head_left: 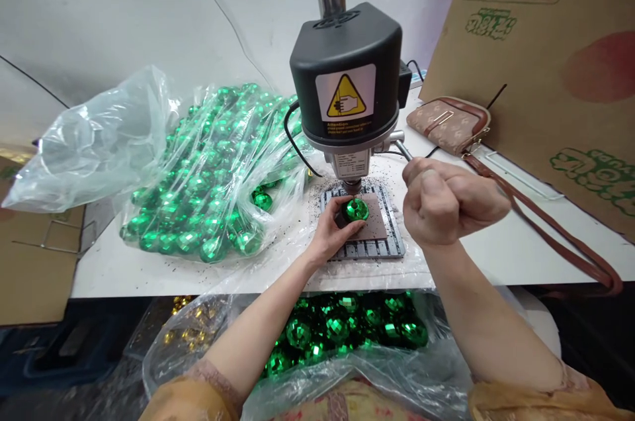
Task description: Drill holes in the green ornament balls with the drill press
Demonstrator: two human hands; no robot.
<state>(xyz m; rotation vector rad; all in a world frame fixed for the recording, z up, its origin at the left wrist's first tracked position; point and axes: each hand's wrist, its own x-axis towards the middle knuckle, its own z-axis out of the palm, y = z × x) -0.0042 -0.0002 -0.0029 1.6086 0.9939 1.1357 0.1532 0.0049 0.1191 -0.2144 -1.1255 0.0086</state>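
Against a white wall (pixel 124 4), a white worktable (pixel 114 279) supported a bench drill (pixel 346 70), its head positioned directly above a slotted base plate (pixel 395 246). A flat brownish pad (pixel 378 222) lay on that plate, presumably to protect it and seat the work. The green faceted ball (pixel 361 210) rested there, beneath the chuck (pixel 352 187); I could not tell how far, if at all, the tool had entered it. The left hand (pixel 336 228) gripped the ball between thumb and fingers — a side hold that apparently prevented rolling while leaving the top exposed. The right hand (pixel 444 201) was closed in a fist around the feed lever (pixel 403 148), well apart from the chuck. More green balls (pixel 213 245) lay conveniently near, in a clear bag (pixel 99 136) on the table's left and a second bag (pixel 377 378) below its front edge.
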